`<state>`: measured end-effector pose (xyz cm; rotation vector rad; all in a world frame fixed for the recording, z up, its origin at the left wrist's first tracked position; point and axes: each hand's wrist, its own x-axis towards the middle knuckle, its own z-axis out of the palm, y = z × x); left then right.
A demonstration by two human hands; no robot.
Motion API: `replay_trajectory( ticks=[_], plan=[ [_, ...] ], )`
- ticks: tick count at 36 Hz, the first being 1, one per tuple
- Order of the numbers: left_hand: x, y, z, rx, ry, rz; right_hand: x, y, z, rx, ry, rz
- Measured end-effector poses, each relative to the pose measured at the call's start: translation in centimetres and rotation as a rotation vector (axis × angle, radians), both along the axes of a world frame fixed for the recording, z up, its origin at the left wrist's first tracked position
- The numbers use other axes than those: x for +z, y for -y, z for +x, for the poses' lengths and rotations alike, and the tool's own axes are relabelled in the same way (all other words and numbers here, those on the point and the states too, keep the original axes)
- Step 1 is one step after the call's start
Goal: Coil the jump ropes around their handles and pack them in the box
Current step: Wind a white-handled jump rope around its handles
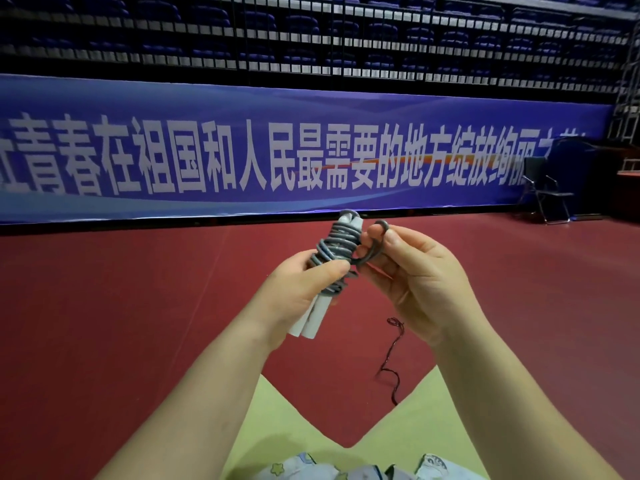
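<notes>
Left fingers [327, 268] round handles [313, 317] — rope [334, 242] coiled

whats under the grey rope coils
Two pale handles side by side, gripped by the left hand; their middles are hidden under the grey rope.

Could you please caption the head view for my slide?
Left hand grips handles; right hand winds the last rope loop.

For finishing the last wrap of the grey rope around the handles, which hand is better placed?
Right. The right hand already pinches the loose rope loop beside the coil, so it can likely lead the last turn. The left hand grips the two white handles and looks best kept as the steady grip.
</notes>
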<state>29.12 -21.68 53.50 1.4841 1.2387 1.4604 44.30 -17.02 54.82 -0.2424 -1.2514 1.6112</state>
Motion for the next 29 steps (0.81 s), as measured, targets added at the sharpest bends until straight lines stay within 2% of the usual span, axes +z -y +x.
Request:
replay_trajectory(
  ticks=[14, 21, 29],
  plan=[
    [-0.8, -0.5, 0.2, -0.03, -0.004, 0.072, -0.2, -0.6, 0.5, -0.026, -0.011, -0.113],
    [-0.7, 0.3, 0.2, -0.127, 0.043, 0.13, 0.2, -0.5, 0.5, -0.049, 0.075, -0.04],
    [-0.7, 0.7, 0.1, -0.211, 0.008, 0.216, 0.7, -0.4, 1.1, 0.054, 0.18, 0.002]
  ],
)
